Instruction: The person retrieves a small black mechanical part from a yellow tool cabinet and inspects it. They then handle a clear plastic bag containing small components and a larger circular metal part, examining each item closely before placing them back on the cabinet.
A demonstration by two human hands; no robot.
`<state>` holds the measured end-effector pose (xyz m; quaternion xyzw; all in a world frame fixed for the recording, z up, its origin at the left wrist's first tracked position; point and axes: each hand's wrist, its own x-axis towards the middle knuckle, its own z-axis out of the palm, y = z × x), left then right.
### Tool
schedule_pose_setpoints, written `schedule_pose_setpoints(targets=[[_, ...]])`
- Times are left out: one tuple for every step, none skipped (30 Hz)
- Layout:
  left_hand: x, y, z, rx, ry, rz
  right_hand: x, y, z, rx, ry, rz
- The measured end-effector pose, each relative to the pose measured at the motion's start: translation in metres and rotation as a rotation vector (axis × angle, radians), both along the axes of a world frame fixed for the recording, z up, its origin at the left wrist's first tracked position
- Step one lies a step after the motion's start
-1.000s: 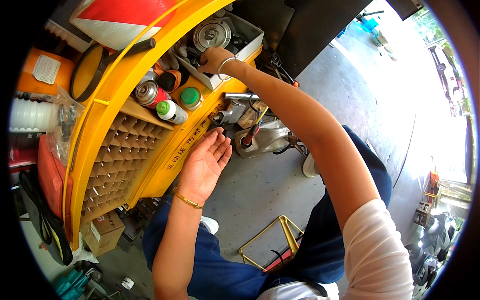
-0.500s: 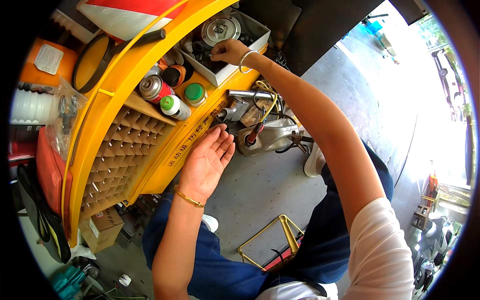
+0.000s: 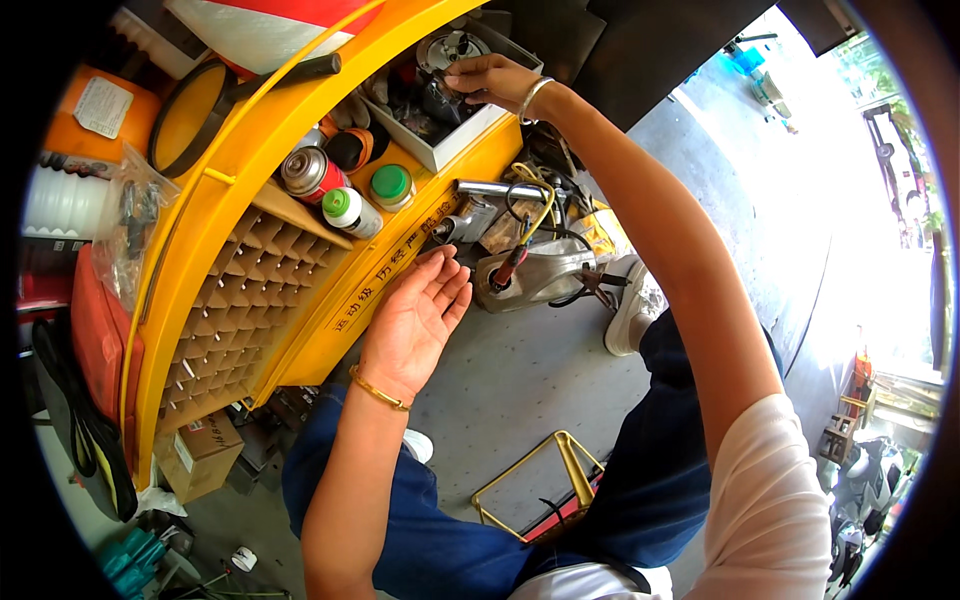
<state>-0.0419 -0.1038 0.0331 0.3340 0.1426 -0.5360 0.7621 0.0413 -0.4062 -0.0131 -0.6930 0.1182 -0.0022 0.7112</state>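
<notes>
My right hand [image 3: 492,80] reaches into a white open box [image 3: 440,152] on the yellow shelf. Its fingers are closed at a dark piece among the box's contents, too unclear to name. Just beyond the fingertips lies a round metal cap [image 3: 440,48], partly covered by the hand. Palm up, my left hand [image 3: 410,325] hovers in front of the shelf's edge, fingers loosely curled and apart, with nothing in it. Left of the box stand a green-lidded jar [image 3: 391,184], a green-capped white bottle [image 3: 352,212] and a red spray can [image 3: 311,173].
Below the shelf edge, a silver metal part [image 3: 535,278] with cables lies near my shoe [image 3: 628,315]. A cardboard divider grid [image 3: 235,310] fills the shelf's lower front. A gold-coloured metal frame [image 3: 540,485] is between my legs. A cardboard box [image 3: 203,455] sits lower left.
My right hand has shifted right inside the box, and the round metal cap now sits farther back and is partly covered. Dark contents show more. My left hand has hardly moved.
</notes>
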Motion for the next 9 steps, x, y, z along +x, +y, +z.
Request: schedule_pose_setpoints(targets=[[0.0,0.0,0.0,-0.001,-0.002,-0.001,-0.003,0.0,0.001,-0.008,-0.013,0.008],[0.0,0.0,0.001,-0.002,-0.004,-0.003,-0.006,0.0,0.002,-0.019,-0.023,0.013],[-0.001,0.0,0.001,-0.004,-0.018,-0.006,-0.009,0.0,0.003,-0.037,-0.003,-0.012],[-0.001,0.0,0.001,-0.006,-0.032,-0.009,-0.012,-0.001,0.005,-0.04,-0.036,0.02],[-0.002,0.0,0.001,-0.019,-0.049,-0.013,-0.015,-0.002,0.007,-0.051,-0.037,0.022],[-0.002,0.0,0.001,-0.01,-0.071,-0.014,-0.017,-0.003,0.01,-0.062,-0.042,0.024],[-0.003,0.001,0.001,-0.013,-0.095,-0.016,-0.019,-0.004,0.013,-0.05,-0.047,0.028],[-0.003,0.001,0.002,-0.028,-0.123,-0.019,-0.021,-0.005,0.016,-0.04,-0.056,0.031],[-0.003,0.001,0.002,-0.019,-0.133,-0.024,-0.023,-0.006,0.02,-0.039,-0.054,0.022]])
